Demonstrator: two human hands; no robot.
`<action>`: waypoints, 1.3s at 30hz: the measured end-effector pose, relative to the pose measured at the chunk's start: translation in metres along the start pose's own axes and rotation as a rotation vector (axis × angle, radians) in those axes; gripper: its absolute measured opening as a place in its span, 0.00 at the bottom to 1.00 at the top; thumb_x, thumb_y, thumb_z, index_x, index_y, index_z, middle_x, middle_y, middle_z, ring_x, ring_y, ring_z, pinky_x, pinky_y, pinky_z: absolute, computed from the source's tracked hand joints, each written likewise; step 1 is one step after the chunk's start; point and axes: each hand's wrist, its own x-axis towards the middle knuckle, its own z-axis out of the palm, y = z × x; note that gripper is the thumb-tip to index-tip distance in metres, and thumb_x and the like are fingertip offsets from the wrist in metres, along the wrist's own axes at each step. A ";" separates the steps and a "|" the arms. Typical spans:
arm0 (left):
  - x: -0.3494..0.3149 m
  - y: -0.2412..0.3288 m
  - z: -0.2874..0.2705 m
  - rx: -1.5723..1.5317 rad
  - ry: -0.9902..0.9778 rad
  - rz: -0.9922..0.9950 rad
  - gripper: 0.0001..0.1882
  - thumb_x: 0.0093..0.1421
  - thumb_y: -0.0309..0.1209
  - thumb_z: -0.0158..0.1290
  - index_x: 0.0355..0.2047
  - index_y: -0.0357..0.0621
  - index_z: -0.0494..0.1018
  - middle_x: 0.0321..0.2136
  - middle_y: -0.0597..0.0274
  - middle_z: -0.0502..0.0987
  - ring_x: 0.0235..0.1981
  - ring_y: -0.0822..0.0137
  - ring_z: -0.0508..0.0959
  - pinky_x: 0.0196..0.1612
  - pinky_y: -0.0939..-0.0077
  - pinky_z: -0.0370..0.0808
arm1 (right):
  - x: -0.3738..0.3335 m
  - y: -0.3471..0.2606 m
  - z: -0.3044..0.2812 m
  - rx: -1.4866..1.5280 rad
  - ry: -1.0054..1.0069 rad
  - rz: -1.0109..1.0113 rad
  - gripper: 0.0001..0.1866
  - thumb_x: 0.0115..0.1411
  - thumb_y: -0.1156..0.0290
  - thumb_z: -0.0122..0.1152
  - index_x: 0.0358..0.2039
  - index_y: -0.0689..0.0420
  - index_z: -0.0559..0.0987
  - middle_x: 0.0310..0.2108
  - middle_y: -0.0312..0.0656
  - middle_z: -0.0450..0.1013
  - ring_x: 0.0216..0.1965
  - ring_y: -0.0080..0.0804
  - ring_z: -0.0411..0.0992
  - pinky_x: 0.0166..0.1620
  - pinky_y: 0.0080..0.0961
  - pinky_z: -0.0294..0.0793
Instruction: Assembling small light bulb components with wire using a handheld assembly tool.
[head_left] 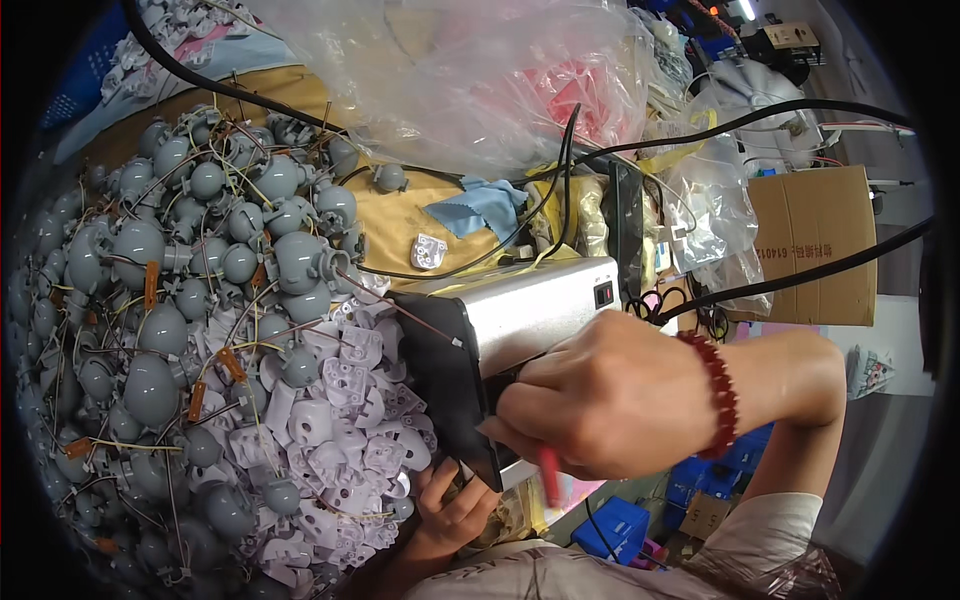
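My right hand point(600, 405), with a dark red beaded bracelet on its wrist, is closed in front of a silver metal box point(540, 310) with a black front panel point(440, 375). A slim red stick-like tool point(550, 475), smeared by motion, sticks out below its fingers; its kind cannot be made out. My left hand point(457, 510) sits lower, fingers curled at the bottom edge of the black panel, partly hidden by it. What those fingers hold is hidden. A red rocker switch point(604, 293) shows on the box's end face.
Left lies a heap of grey glossy bulb-shaped parts point(155, 390) with thin wires, next to piled white plastic parts point(345, 430). Clear plastic bags point(480, 80) and a blue cloth point(480, 207) lie behind the box. Black cables point(800, 270) cross the right side, near a cardboard box point(815, 220).
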 end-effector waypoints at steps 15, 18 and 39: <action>0.003 -0.002 -0.001 -0.019 0.011 0.019 0.09 0.49 0.31 0.64 0.33 0.53 0.82 0.48 0.76 0.70 0.56 0.53 0.67 0.51 0.57 0.75 | 0.003 0.006 -0.003 0.078 -0.042 -0.019 0.11 0.58 0.72 0.64 0.20 0.59 0.74 0.19 0.43 0.69 0.21 0.44 0.72 0.24 0.38 0.71; 0.012 -0.002 -0.005 -0.043 -0.018 0.008 0.09 0.50 0.32 0.64 0.34 0.54 0.82 0.49 0.76 0.70 0.57 0.52 0.66 0.51 0.58 0.74 | 0.006 0.009 0.002 0.171 0.082 -0.050 0.12 0.60 0.74 0.64 0.21 0.57 0.74 0.15 0.40 0.68 0.16 0.40 0.71 0.20 0.35 0.69; 0.012 -0.001 -0.002 -0.014 0.021 -0.010 0.10 0.50 0.31 0.64 0.34 0.54 0.80 0.49 0.76 0.69 0.56 0.52 0.68 0.48 0.59 0.75 | -0.002 0.010 -0.018 0.280 0.163 -0.061 0.07 0.62 0.76 0.61 0.28 0.65 0.80 0.19 0.44 0.74 0.18 0.42 0.74 0.21 0.33 0.72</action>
